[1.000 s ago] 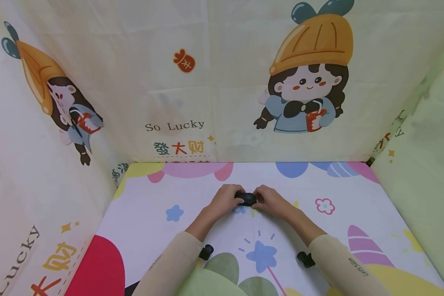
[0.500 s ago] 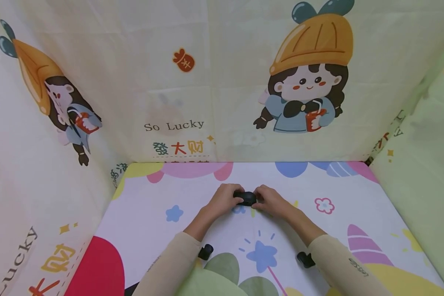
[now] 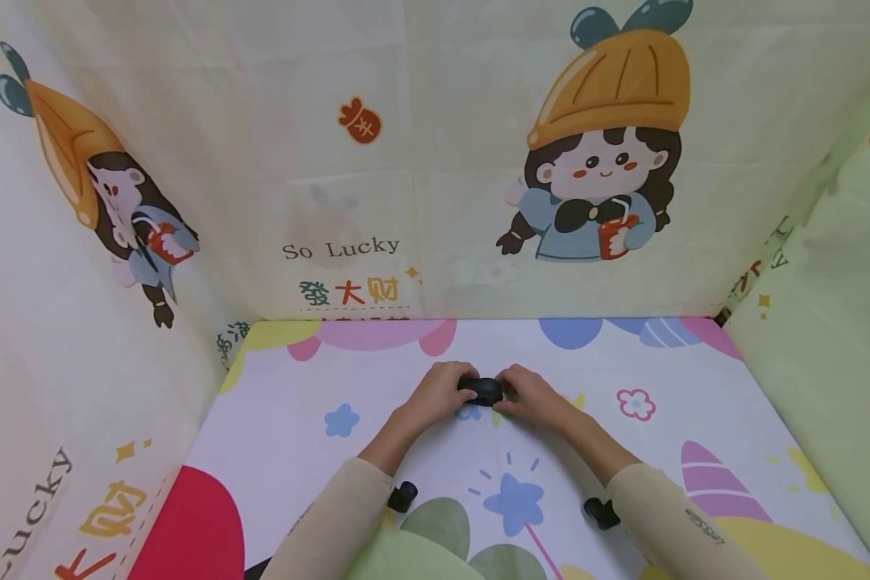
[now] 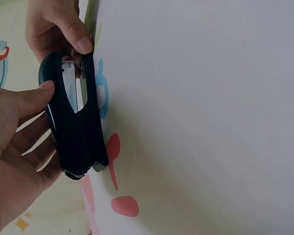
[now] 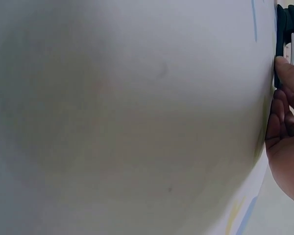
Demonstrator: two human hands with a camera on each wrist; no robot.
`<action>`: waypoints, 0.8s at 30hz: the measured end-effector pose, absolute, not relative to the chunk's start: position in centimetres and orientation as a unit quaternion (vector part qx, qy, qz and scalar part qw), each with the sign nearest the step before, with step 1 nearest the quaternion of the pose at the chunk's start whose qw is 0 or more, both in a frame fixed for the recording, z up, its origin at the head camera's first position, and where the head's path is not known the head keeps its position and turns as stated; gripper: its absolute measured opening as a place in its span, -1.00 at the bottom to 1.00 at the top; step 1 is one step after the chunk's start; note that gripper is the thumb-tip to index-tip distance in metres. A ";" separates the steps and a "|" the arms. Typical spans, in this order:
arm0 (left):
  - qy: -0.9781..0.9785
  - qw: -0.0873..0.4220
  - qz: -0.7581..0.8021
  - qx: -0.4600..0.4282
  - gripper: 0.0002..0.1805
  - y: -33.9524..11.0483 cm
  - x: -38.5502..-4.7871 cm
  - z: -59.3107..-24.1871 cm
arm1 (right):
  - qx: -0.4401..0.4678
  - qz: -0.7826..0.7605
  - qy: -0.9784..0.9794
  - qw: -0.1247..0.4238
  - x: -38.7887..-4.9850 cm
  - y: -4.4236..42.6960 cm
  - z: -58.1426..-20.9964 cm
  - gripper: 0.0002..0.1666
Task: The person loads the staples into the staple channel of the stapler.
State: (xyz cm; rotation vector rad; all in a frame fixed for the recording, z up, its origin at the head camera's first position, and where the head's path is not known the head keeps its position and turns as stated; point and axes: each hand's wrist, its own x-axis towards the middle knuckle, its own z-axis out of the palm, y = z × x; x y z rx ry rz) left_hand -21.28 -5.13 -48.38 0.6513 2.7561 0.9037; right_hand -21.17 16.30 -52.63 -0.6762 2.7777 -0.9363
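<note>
A black stapler [image 3: 485, 391] sits on the printed tabletop, between the two hands. My left hand [image 3: 438, 392] grips its body from the left; in the left wrist view the thumb of that left hand [image 4: 12, 132] lies on the top of the stapler [image 4: 73, 132]. With thumb and fingers, my right hand [image 3: 535, 394] pinches the other end low down, at the base. The right wrist view shows that right hand [image 5: 289, 147] at the frame's edge, with part of the stapler [image 5: 281, 29] above it. A bright metal strip shows in the opening between the stapler's arm and base.
The tabletop [image 3: 275, 451] carries a colourful printed pattern. A cream cloth with cartoon prints hangs behind it [image 3: 464, 161] and along both sides. Small black wrist devices [image 3: 403, 497] sit under the sleeves. A dark object edge [image 3: 257, 569] shows at the lower left.
</note>
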 end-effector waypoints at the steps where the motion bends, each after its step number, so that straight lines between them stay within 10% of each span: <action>1: 0.924 0.085 0.302 0.219 -0.73 -5.2 -21.2 -48.3 | -0.226 -0.309 0.921 0.065 -21.1 16.3 -52.6 -0.60; 24: 0.939 0.017 0.267 0.216 -0.53 -8.7 -20.1 -44.6 | -0.232 -0.308 0.922 0.011 -20.4 18.1 -48.2 -0.48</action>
